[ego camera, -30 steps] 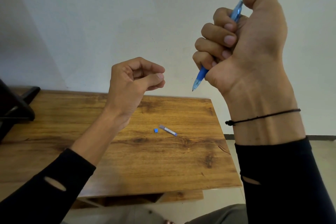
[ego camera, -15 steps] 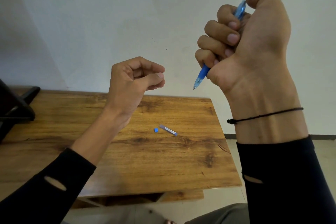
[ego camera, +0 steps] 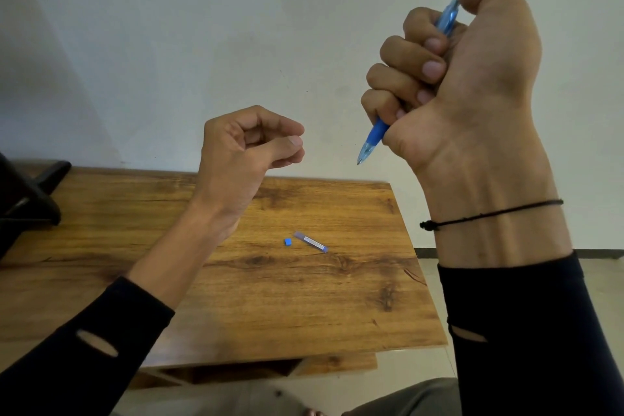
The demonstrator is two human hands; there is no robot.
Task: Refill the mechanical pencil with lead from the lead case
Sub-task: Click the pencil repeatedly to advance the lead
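Pencil (ego camera: 408,79) sits in our right hand (ego camera: 466,78), which is closed around the blue barrel in a fist, with the thumb pressing on the top end and the tip pointing down and to the left, high above the table (ego camera: 304,307). We judge that the step is clicking the top to feed the new lead, so we should press straight along the barrel, in short clicks, and watch the tip until a little lead comes out. Our left hand (ego camera: 246,149) is half curled beside the tip, thumb near the forefinger; whether it pinches a lead we cannot tell, because nothing so thin shows there. Below, the lead case (ego camera: 310,241) lies near the middle of the table, somewhat toward its far edge, and a small blue cap (ego camera: 287,241) lies just beside it on the left. At the far left corner stands a dark object (ego camera: 23,206), cut off by the frame. Lead at the tip is too fine to see.
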